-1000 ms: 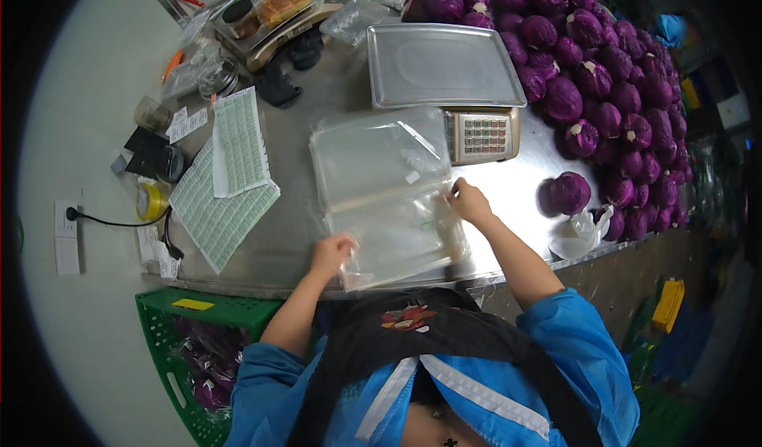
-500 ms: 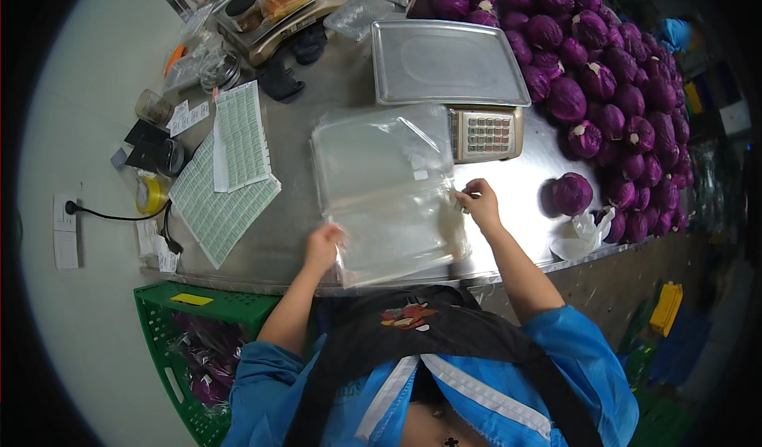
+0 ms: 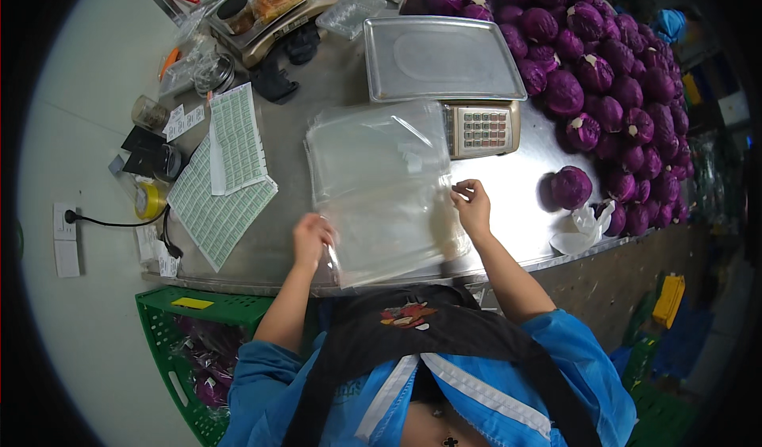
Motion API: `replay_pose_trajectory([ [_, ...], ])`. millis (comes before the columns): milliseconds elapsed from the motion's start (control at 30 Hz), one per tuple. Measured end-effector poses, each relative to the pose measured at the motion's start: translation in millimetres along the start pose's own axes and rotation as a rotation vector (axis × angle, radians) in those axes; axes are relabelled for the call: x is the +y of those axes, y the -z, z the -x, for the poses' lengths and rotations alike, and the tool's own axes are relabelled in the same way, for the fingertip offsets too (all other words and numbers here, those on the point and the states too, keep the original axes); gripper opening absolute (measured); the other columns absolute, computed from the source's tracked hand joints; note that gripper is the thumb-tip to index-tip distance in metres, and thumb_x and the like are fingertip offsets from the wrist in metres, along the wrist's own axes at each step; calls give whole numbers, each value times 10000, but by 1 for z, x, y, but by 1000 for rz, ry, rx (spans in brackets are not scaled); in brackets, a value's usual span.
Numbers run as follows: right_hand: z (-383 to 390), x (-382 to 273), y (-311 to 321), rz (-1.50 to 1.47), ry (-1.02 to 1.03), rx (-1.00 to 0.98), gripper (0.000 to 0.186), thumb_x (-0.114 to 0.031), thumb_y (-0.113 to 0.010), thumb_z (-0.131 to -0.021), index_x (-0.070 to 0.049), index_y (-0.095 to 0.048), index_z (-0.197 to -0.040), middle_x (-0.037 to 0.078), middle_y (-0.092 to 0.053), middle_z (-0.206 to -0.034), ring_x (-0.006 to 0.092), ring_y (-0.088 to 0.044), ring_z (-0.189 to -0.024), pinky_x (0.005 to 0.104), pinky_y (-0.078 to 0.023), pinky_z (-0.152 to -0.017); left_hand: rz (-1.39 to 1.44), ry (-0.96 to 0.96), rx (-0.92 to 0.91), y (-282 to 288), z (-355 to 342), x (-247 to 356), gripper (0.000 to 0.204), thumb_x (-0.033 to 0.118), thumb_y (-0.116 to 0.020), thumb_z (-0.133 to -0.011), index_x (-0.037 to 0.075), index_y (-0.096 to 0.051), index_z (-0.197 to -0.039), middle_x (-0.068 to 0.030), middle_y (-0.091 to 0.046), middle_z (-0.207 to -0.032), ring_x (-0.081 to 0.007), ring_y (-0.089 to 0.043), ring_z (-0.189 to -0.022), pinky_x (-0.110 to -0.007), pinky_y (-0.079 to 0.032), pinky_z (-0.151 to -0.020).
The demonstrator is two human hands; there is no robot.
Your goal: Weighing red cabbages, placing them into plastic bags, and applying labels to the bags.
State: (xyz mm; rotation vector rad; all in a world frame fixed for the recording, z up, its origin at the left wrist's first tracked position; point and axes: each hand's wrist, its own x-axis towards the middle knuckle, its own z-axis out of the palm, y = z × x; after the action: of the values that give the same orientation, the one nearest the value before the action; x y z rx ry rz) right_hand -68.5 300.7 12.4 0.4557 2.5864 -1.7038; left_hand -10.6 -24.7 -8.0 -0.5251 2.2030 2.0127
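A stack of clear plastic bags point(image 3: 373, 153) lies flat on the steel table in front of a scale, which has a metal platform point(image 3: 444, 58) and a beige keypad housing point(image 3: 482, 130). At the stack's lower left edge, my left hand point(image 3: 312, 241) has its fingers closed on the plastic. On the opposite edge, my right hand point(image 3: 470, 205) pinches the bags between thumb and fingers. A lone red cabbage point(image 3: 570, 187) sits to the right of that hand, beside a crumpled white plastic bag point(image 3: 579, 233).
Red cabbages point(image 3: 595, 82) pile up along the right. Left are label sheets point(image 3: 234, 149), a yellow tape roll point(image 3: 151, 199) and a black cable point(image 3: 111, 219). A green crate point(image 3: 155, 300) stands below the table's left front; cluttered trays and containers point(image 3: 270, 15) lie at the back.
My left hand has moved up and left along the plastic bags, and the lower part of the stack shifted slightly with it. My right hand stays at the right edge, fingers slightly repositioned.
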Motion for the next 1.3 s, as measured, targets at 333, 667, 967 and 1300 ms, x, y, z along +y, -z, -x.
replay_pose_trajectory([
  [333,24,20,-37,143,558,-194,228,42,-557,-639,-23,-535,-856,144,-545,-994,333,-540,-822,375,-440,-735,-812,-475,-317,-19,33,5,45,97,-602,-735,77,-572,-707,-7,-578,-806,-119,-538,-617,-282,-439,-586],
  [667,-12,22,-8,-22,156,-40,636,-160,-652,-704,50,-344,-1219,217,-432,-1198,276,-409,-1144,333,-314,-962,-61,-299,374,-14,-22,17,619,27,-583,-732,17,-261,-1260,-171,-390,-1225,-268,-410,-1122,-378,-343,-912],
  [967,-8,5,-28,262,250,-110,742,-135,-690,-651,74,-294,-1244,248,-428,-1178,344,-409,-1109,355,-313,-962,-152,-139,322,-62,-43,16,722,112,-669,-690,53,-251,-1276,-177,-396,-1228,-290,-390,-1124,-346,-339,-912],
  [1300,24,3,-5,195,200,164,445,-49,-595,-726,1,-434,-1138,143,-498,-1059,229,-520,-940,318,-435,-746,-928,-321,842,30,-72,33,618,76,-631,-645,130,-393,-1213,-140,-368,-1224,-309,-329,-1144,-444,-239,-928],
])
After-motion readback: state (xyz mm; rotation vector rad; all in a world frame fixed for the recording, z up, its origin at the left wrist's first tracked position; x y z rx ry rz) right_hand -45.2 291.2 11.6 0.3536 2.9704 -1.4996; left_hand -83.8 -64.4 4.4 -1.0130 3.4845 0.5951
